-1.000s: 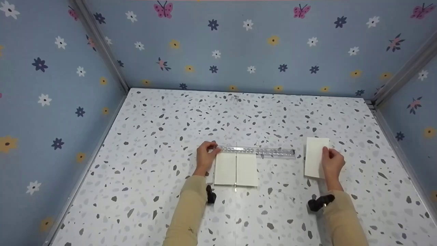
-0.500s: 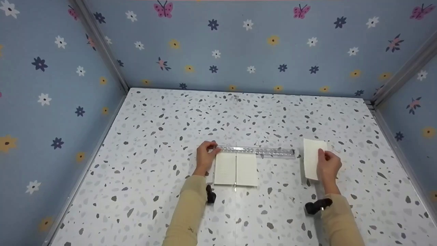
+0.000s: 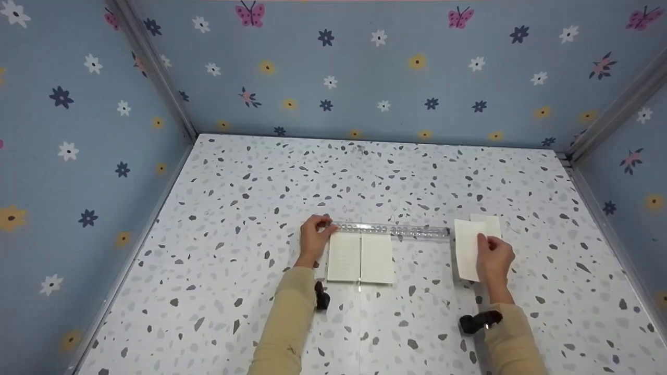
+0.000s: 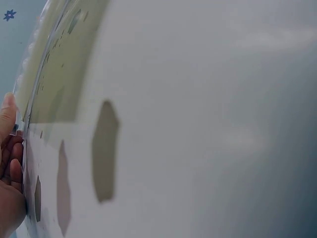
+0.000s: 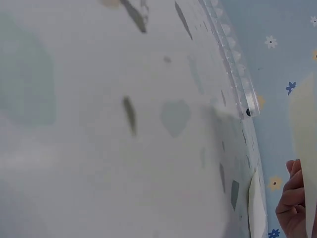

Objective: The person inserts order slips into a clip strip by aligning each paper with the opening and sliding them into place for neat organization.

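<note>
Four cream paper pieces are being shown. Two of them, the left piece and the middle piece, are being kept side by side on the bench, separated by a narrow dark line. Their far edges are being overlapped by one clear plastic strip, which is being pinched at its left end by the fingers and thumb of the left hand. A third, the held piece, is being gripped near its right edge between the thumb and fingers of the right hand. The fourth, the lower piece, is being partly hidden by it; whether the two are touching cannot be told. Two black wrist devices are being worn over two tan sleeves. The white bench is being patterned by grey chips. It is being enclosed by three blue walls, decorated with flowers and butterflies and divided by two grey corner posts.
</note>
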### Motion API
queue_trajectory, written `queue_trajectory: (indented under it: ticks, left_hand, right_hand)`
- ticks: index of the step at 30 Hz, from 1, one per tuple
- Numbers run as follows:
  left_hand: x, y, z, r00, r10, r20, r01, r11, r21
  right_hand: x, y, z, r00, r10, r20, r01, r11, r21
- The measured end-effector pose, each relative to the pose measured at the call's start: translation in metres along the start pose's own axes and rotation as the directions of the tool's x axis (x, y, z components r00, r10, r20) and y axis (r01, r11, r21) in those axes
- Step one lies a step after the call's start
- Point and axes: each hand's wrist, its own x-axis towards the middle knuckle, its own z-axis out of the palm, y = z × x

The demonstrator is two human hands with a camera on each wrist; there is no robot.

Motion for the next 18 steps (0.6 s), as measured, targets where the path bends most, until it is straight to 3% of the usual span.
queue_trajectory:
  ticks: [7,14,18]
  left_hand:
    - [0.000,0.000,0.001,1.000,-0.015,0.007,0.015,1.000,-0.011]
    - [0.001,-0.002,0.001,1.000,-0.016,0.006,0.016,1.000,-0.027]
    - [0.001,-0.002,0.001,0.999,-0.030,0.011,0.030,0.999,-0.032]
  right_hand:
    - [-0.010,-0.001,0.000,0.993,0.098,0.067,-0.095,0.995,-0.041]
    - [-0.018,0.002,0.007,0.998,-0.035,0.055,0.036,0.999,-0.027]
    - [-0.021,0.003,0.009,0.996,-0.044,0.079,0.047,0.998,-0.040]
